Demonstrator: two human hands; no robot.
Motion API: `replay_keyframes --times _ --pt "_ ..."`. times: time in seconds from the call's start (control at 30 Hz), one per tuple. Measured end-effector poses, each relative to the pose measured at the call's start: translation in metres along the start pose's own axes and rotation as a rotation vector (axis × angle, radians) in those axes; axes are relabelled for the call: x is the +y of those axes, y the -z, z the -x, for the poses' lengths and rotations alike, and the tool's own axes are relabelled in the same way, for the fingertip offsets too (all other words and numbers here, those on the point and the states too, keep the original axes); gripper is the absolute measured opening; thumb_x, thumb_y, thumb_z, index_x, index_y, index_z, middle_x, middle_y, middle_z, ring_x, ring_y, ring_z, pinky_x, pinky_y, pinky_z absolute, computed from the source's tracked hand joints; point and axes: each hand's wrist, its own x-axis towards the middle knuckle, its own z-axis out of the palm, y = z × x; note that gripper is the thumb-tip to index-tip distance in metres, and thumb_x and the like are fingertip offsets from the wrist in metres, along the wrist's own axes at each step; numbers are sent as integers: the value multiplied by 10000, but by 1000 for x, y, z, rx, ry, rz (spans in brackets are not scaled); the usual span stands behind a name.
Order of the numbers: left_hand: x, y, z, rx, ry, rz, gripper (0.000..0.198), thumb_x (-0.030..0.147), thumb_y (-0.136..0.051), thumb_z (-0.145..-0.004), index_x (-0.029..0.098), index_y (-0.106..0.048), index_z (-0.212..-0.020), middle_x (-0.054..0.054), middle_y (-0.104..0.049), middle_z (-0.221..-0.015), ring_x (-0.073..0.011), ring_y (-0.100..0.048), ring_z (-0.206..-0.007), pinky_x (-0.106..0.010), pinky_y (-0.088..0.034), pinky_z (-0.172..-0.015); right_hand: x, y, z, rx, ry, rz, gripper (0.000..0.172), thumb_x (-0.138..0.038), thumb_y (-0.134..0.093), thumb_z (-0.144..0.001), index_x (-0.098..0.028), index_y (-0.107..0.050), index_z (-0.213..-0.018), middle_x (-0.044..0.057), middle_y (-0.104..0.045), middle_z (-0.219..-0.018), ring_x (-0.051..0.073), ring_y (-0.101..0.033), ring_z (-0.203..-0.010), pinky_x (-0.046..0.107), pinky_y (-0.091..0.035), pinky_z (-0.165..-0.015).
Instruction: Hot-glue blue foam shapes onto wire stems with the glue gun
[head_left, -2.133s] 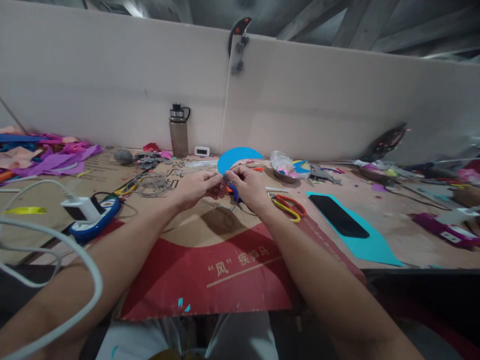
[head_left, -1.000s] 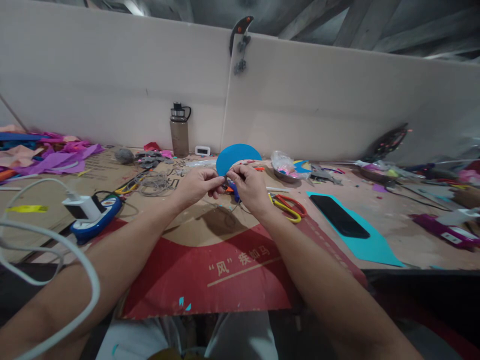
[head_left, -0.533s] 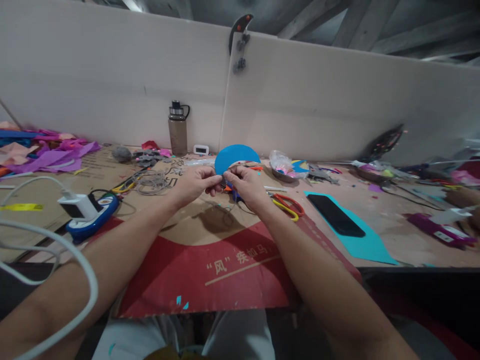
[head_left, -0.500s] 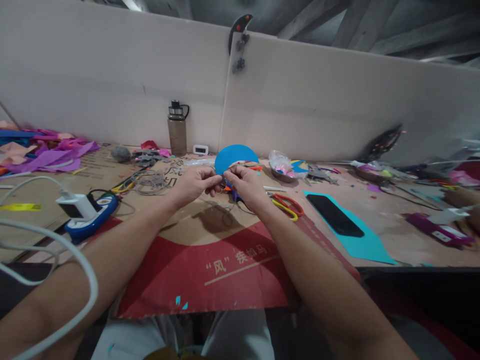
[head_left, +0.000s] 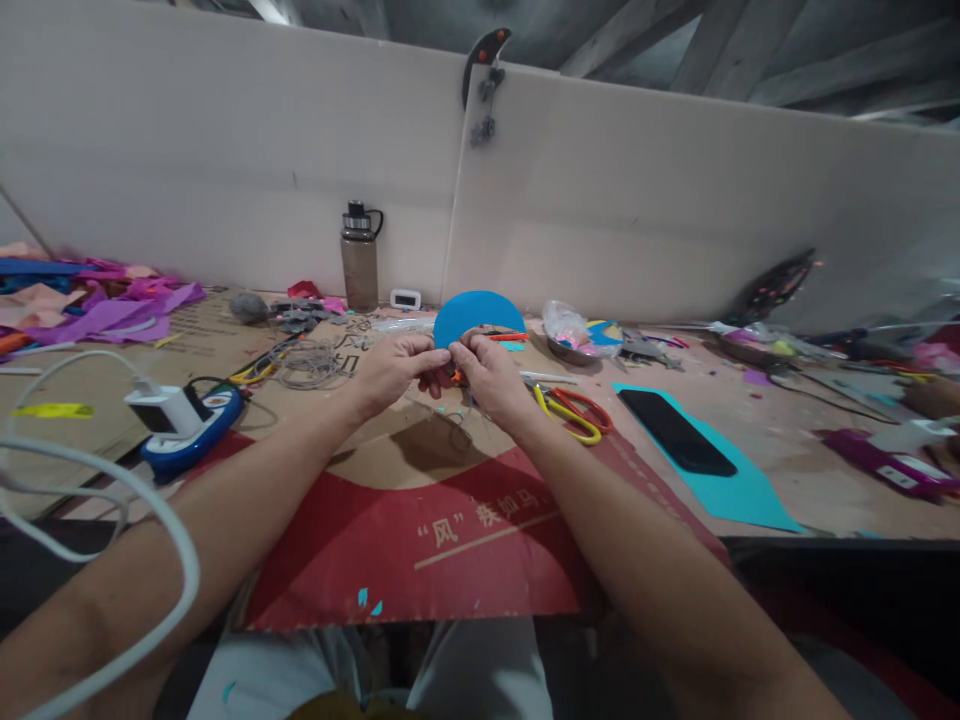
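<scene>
Between my two hands is a blue curved piece (head_left: pixel 480 308), flat and thin like a sheet of foam or paper, with its rounded edge up. My left hand (head_left: pixel 409 368) pinches its lower left edge. Close beside it, my right hand (head_left: pixel 484 365) is closed on the lower edge, thumb near the other thumb. The fingers hide the piece's lower part. Just beyond my right wrist lie scissors with yellow handles (head_left: pixel 568 424) and a pair with orange-red handles (head_left: pixel 596 405). Under the hands is a red and brown cardboard sheet (head_left: pixel 337 560).
A bottle (head_left: pixel 360 265) stands by the white partition (head_left: pixel 637 200). At left are a blue power strip (head_left: pixel 191 440), white cable and grey wire coil (head_left: pixel 311 362). A black phone (head_left: pixel 675 430) rests on turquoise sheet (head_left: pixel 757 508) at right. Another person's hand (head_left: pixel 934 398) shows far right.
The view has shifted slightly, moving everything a little to the right. Both hands keep their grip on the blue piece, with the fingers moving only slightly.
</scene>
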Motion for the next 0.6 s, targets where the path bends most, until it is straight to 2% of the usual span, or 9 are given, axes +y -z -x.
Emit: replay_keyframes --times 0.17,0.43,0.6 --pt "-4 -1 -1 -66 15 49 329 447 -602 -800 127 -617 -724 -50 -678 -660 -111 -612 -549 -231 -475 -554 10 -1 -3 -15 -78 -162 294 -468 -491 -815 -209 -447 -682 -41 -433 -585 105 -384 -558 248 -322 -540" --pt "-5 1 -2 8 11 -4 275 388 -608 -792 130 -630 -699 -41 -671 -657 -105 -602 -532 -237 -462 -551 21 -6 -3 -13 -152 -293 319 -502 -550 -772 -201 -476 -699 -36 -457 -616 90 -399 -544 239 -329 -530" --pt "1 0 0 26 -38 -150 279 365 -606 -796 135 -607 -637 -21 -642 -583 -86 -565 -488 -211 -411 -507 22 -9 -4 -31 -167 -332 350 -528 -564 -759 -206 -453 -679 -53 -420 -582 81 -367 -515 230 -317 -508"
